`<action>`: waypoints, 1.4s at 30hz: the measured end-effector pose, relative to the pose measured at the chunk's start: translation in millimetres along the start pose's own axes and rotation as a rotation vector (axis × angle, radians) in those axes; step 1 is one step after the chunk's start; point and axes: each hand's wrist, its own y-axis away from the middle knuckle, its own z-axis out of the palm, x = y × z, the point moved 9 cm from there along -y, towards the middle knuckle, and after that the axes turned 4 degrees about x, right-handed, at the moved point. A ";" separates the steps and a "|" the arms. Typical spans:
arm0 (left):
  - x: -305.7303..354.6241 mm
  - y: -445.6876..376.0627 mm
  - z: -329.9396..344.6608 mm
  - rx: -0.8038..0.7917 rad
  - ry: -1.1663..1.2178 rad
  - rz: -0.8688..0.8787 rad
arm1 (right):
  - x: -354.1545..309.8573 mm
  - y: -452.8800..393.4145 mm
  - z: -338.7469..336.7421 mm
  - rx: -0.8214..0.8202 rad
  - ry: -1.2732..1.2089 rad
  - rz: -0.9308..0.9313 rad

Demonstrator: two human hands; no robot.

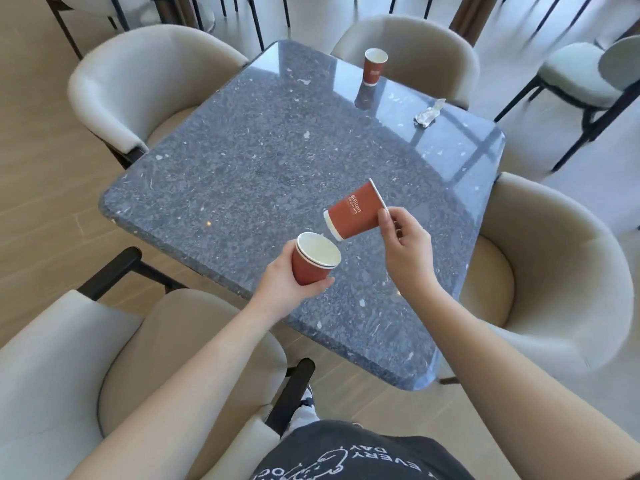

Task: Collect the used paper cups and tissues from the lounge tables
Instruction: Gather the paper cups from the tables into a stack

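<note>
A lounge with pale flooring and cream tub chairs surrounds a square, speckled grey stone desk, its polished top catching window reflections. Over the near edge of the desk the person works with both bare hands. The left hand has its grip wrapped around a red paper cup stack, held upright with the mouth open; a doubled rim suggests at least two cups already nested there. The right hand pinches the rim of a tilted red cup between thumb and fingers, its base angled down toward the stack's mouth but not yet inside it. At the far side of the desk a lone red cup stands upright, and near the right edge, well apart from it, lies a crumpled white tissue. Judging by this, collection is partway through: the held cup needs nesting, then the far cup and tissue remain.
</note>
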 end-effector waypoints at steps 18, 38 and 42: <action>91.6 -7.1 126.8 -0.317 -0.014 0.168 | 9.7 52.3 -100.7 0.037 0.200 -0.110; 245.7 128.1 387.6 -0.730 -0.094 0.353 | 162.4 134.1 -356.8 0.248 -0.185 0.340; 277.1 155.9 445.9 -0.802 -0.103 0.394 | 200.0 172.0 -439.7 0.482 -0.248 0.418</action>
